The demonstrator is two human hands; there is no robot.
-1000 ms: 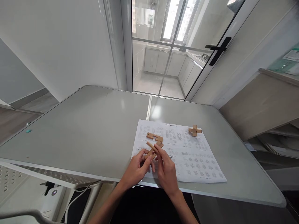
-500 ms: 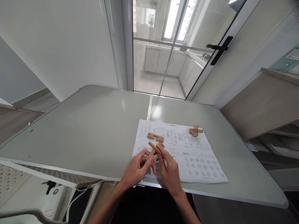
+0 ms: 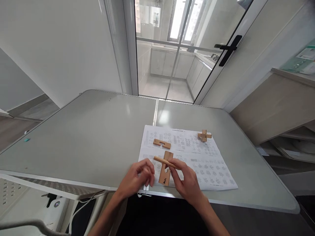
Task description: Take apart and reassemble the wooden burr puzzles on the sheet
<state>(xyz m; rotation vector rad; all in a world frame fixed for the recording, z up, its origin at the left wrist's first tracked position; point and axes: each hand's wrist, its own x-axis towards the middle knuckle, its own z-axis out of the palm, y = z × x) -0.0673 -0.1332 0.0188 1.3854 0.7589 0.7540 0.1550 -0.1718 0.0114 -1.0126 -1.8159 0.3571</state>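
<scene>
My right hand [image 3: 186, 179] pinches a narrow wooden puzzle piece [image 3: 160, 159], seen edge-on, between thumb and fingers. Crossing it is a second flat wooden puzzle piece [image 3: 164, 178], with a cut-out in its side and a dark mark at its near end. The two pieces appear joined at the crossing, partly behind my right fingertips. To their left, my left hand [image 3: 139, 177] holds nothing, its fingers loosely curled and apart from the wood. Beyond them, a notched wooden piece [image 3: 166, 145] lies flat on the printed sheet [image 3: 209, 177].
An assembled wooden cross-shaped puzzle [image 3: 204, 135] sits at the sheet's far right. The grey table [image 3: 98, 141] has a metal seam [image 3: 155, 113] running away from me. A small green object [image 3: 27, 140] lies near the left edge. A glass door [image 3: 169, 65] stands behind the table.
My left hand has let go of the flat piece and drawn left. The crossed pieces, held by my right hand, have turned, so the flat piece now points nearly toward me.
</scene>
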